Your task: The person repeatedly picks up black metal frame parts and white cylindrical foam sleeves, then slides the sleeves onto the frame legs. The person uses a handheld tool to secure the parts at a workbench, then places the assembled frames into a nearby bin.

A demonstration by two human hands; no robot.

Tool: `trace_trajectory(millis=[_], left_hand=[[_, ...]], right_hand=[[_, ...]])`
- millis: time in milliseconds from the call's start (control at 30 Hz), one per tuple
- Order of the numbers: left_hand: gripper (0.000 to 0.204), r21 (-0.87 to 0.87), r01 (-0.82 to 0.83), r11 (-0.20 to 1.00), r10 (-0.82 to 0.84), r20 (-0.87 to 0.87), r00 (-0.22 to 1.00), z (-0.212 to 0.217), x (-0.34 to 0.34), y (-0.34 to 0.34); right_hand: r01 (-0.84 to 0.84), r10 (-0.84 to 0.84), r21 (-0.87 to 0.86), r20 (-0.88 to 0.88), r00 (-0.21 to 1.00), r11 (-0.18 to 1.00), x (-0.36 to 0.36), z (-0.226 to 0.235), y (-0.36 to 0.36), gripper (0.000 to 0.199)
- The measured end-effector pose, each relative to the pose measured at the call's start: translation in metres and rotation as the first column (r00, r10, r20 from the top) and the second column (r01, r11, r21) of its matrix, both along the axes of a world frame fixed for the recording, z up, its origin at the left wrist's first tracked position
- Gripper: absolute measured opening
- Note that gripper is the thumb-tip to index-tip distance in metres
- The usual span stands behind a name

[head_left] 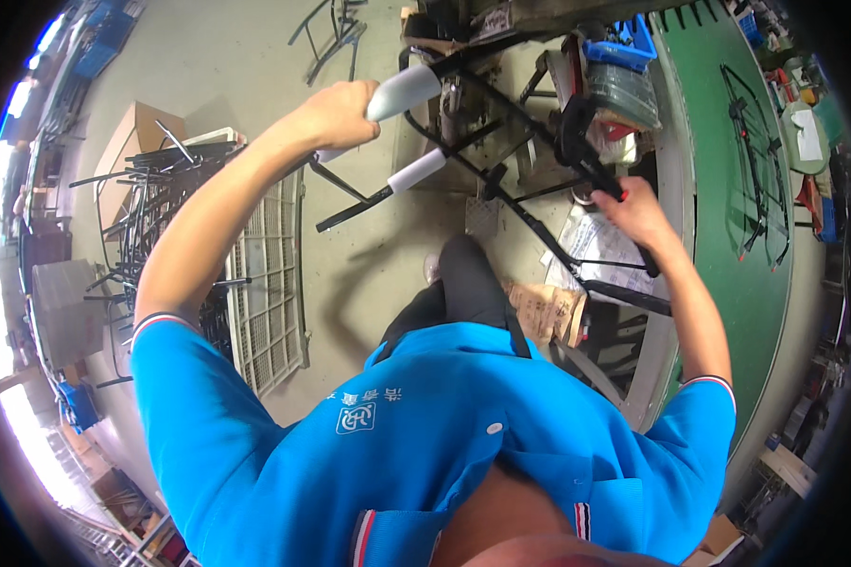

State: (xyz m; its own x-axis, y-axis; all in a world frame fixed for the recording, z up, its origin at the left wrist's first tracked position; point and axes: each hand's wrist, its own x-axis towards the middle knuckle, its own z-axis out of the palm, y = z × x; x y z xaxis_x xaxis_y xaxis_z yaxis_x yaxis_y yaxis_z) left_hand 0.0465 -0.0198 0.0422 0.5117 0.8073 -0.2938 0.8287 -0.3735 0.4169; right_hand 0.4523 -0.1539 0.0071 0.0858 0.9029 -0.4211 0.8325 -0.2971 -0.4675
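Seen from the head camera, looking down over a bright blue polo shirt [463,425], a person stands on a grey concrete floor [369,274] and holds a black tubular metal frame [525,213] out in front of the body.

The left hand [338,113] is raised and curled shut around a pale grey padded grip [402,93] at the upper end of the frame. Just below it, a second white sleeve [416,171] wraps another black tube of the same frame.

The right hand [638,213] is closed around a black bar of the frame near a short red section [613,188]. This hand sits close to the edge of a green-topped bench [728,274].

The frame spans the space between the two hands, held in the air above the person's dark trouser leg [463,283].

On the green bench lies another black folded frame [752,161], well apart from the hands. Beyond the held frame stands a blue crate [624,47] with grey coiled material beneath it. Printed paper sheets [600,241] and a torn brown cardboard piece [544,307] lie below the right hand.

To the person's left, a pile of black metal frames [161,203] rests beside a white wire grid panel [265,283] and flat cardboard [137,132].
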Motion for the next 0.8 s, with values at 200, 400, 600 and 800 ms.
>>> trace_trajectory(millis=[200, 400, 600, 800], left_hand=[[0.034, 0.133, -0.008, 0.991, 0.015, -0.049, 0.999, -0.004, -0.009, 0.009], [0.034, 0.003, -0.054, 0.999, 0.054, -0.09, 0.994, 0.045, -0.02, -0.074], [0.042, -0.264, -0.511, 0.818, 0.558, 0.153, 0.815, 0.033, -0.069, -0.222], [0.043, -0.188, -0.451, 0.873, 0.36, 0.871, 0.334, 0.01, -0.141, -0.249]], right_hand=[[-0.032, 0.025, 0.144, 0.05, 0.998, 0.989, -0.018, -0.028, 0.004, 0.032], [-0.218, 0.211, 0.218, 0.055, 0.976, 0.951, -0.021, 0.035, -0.06, 0.028], [-0.36, 0.372, 0.179, -0.036, 0.927, 0.915, -0.078, -0.003, -0.103, 0.029], [-0.214, 0.306, 0.219, -0.637, 0.707, 0.952, -0.168, -0.036, -0.07, 0.02]])
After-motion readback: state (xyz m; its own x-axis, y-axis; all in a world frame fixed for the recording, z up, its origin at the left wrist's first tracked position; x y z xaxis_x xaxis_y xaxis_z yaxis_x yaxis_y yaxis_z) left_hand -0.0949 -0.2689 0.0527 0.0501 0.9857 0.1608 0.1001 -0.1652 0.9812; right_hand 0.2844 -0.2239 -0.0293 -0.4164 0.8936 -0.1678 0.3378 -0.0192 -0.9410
